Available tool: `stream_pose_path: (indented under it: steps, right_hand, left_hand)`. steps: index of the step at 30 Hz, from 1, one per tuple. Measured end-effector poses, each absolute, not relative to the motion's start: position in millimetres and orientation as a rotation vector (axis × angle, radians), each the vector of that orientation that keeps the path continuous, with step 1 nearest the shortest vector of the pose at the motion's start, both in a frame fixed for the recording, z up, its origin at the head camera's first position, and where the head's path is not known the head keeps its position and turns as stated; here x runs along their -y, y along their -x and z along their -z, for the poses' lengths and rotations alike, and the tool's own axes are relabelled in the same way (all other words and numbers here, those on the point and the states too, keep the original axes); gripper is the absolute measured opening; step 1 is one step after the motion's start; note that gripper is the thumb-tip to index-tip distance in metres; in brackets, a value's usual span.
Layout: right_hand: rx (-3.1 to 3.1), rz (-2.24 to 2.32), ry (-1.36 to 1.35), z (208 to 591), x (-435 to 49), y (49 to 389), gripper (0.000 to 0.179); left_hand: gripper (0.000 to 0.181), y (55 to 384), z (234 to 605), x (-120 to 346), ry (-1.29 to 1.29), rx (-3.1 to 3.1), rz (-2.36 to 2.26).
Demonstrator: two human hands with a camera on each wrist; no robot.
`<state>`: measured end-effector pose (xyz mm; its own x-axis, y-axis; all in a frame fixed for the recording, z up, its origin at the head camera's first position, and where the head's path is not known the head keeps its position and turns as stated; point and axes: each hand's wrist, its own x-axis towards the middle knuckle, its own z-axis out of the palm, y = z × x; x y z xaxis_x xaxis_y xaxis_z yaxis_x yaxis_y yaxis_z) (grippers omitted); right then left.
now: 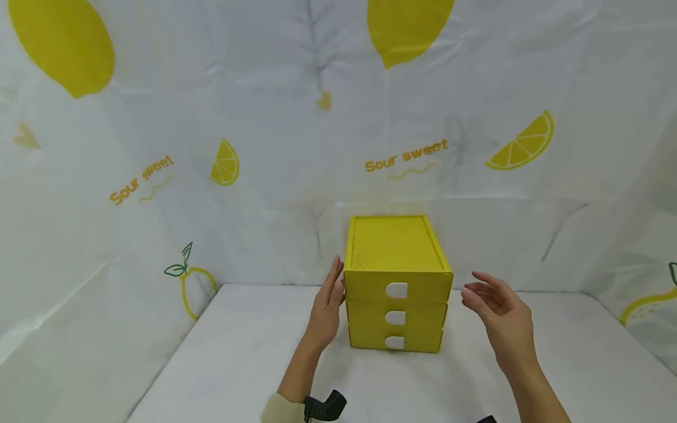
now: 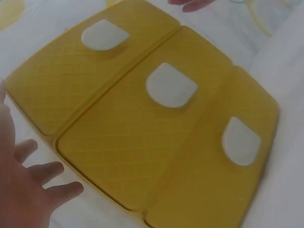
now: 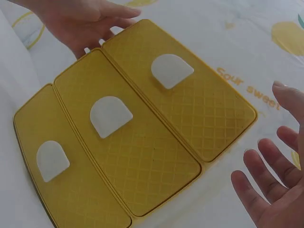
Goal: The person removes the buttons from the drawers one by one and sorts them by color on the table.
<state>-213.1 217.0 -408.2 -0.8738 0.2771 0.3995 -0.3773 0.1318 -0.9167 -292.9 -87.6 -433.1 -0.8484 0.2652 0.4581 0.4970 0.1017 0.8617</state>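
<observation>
A yellow three-drawer box (image 1: 398, 244) stands upright on the white table, its front facing me. Each closed drawer bears a white rounded handle, such as the middle one (image 2: 171, 85) in the left wrist view. My left hand (image 1: 326, 308) is at the box's left side with fingers extended; in the head view its fingertips meet the edge, though contact is hard to tell. To the right of the box, with a gap between, my right hand (image 1: 502, 317) hovers, fingers loosely bent and holding nothing. In the right wrist view, its spread fingers (image 3: 270, 175) are apart from the box.
Behind the box hangs a white cloth (image 1: 296, 147) printed with lemons and "Sour sweet" lettering. The white tabletop (image 1: 227, 352) extends to both sides of the box. A black strap device (image 1: 325, 406) sits on my left wrist.
</observation>
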Motion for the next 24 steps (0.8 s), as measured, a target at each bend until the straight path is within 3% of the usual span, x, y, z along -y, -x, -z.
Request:
stream_pose_path:
  steps: [10, 24]
  right_hand:
    - [2.077, -1.558, -0.132, 394, -192, 205, 0.044]
    - [2.16, -1.657, -0.263, 393, -154, 212, 0.045]
  left_hand:
    - [0.051, 333, 398, 87, 0.851, 2.263, 1.939]
    - [0.045, 337, 390, 83, 0.806, 2.269, 2.083]
